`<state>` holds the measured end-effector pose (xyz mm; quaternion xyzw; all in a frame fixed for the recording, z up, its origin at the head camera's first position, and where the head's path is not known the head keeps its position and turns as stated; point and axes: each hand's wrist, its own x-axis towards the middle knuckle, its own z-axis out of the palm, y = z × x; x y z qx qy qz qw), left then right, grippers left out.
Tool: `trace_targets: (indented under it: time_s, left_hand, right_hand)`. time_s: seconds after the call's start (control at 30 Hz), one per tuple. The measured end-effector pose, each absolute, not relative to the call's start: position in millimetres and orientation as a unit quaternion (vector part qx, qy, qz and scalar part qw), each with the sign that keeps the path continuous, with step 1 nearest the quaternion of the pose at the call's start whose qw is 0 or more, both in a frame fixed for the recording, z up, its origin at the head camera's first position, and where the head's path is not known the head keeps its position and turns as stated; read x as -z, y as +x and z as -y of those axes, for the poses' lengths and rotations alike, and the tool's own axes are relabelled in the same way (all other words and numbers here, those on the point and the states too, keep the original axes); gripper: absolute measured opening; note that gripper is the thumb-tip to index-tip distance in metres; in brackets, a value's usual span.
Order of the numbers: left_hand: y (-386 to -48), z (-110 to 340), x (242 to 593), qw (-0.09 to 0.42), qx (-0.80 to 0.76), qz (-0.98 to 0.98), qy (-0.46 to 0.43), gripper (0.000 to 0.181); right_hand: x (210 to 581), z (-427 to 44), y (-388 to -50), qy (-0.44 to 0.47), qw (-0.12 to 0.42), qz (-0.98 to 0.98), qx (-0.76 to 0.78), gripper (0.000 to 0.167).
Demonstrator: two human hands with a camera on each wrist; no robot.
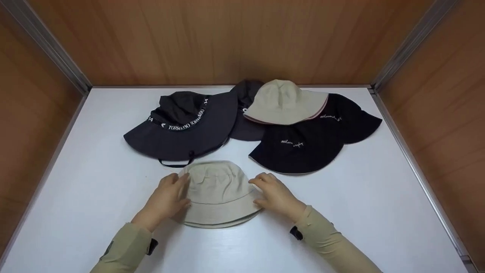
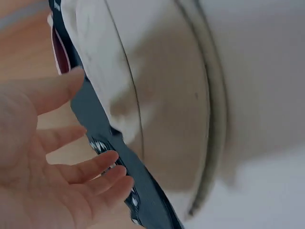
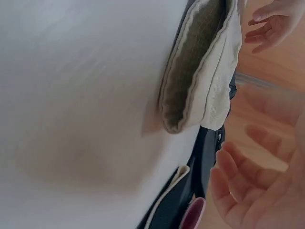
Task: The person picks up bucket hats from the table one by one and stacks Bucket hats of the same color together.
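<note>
Fabric bucket hat [image 1: 219, 191], beige and round, lies nearer you than the wide-brimmed, white-lettered dark cloth hat [image 1: 197, 138]. Your left hand [image 1: 166, 197] and right hand [image 1: 278, 197], fingers parted, grip nothing. Probably light and floppy; pinch its brim [image 1: 219, 214] at both sides.

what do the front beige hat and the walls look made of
Beige hat: matte woven fabric, perhaps cotton, judging by soft creases and a stitched seam. Walls: smooth brown panels with wood grain; solid wood or printed laminate, I can't tell.
</note>
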<state>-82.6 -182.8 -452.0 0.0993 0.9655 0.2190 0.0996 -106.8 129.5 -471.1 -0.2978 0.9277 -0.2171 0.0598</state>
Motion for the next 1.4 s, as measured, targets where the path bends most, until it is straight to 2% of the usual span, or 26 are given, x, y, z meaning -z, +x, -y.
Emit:
trace_targets:
  time_s: [0.2,0.43,0.67,1.03,1.23,1.3,1.4]
  left_hand:
    - [-65.1,171.3,459.3,0.182,-0.204,-0.957,0.100,0.082]
    - [-63.9,178.8,463.1,0.204,-0.208,-0.954,0.076,0.083]
    - [-68.8,190.9,465.3,0.191,-0.209,-0.957,0.061,0.082]
    - [-72.8,202.3,469.9,0.176,-0.204,-0.961,0.057,0.082]
    - [-74.2,193.9,462.8,0.191,-0.181,-0.963,0.055,0.078]
    - [-75.9,189.0,458.2,0.182,-0.170,-0.967,0.060,0.072]
    - [-80.9,179.9,451.5,0.138,-0.154,-0.975,0.080,0.062]
  right_hand:
    - [476.4,-124.5,-100.3,-0.386,0.065,-0.912,0.120,0.050]
    - [481.4,-111.2,-102.1,-0.400,0.079,-0.908,0.096,0.048]
    - [479.5,-93.6,-111.0,-0.402,0.068,-0.910,0.081,0.045]
    - [481.3,-79.7,-119.5,-0.395,0.088,-0.910,0.092,0.045]
    - [478.7,-100.4,-120.0,-0.354,0.158,-0.898,0.209,0.052]
    - [477.1,-115.0,-119.9,-0.335,0.158,-0.893,0.256,0.048]
    - [475.8,-142.8,-118.3,-0.297,0.137,-0.895,0.303,0.040]
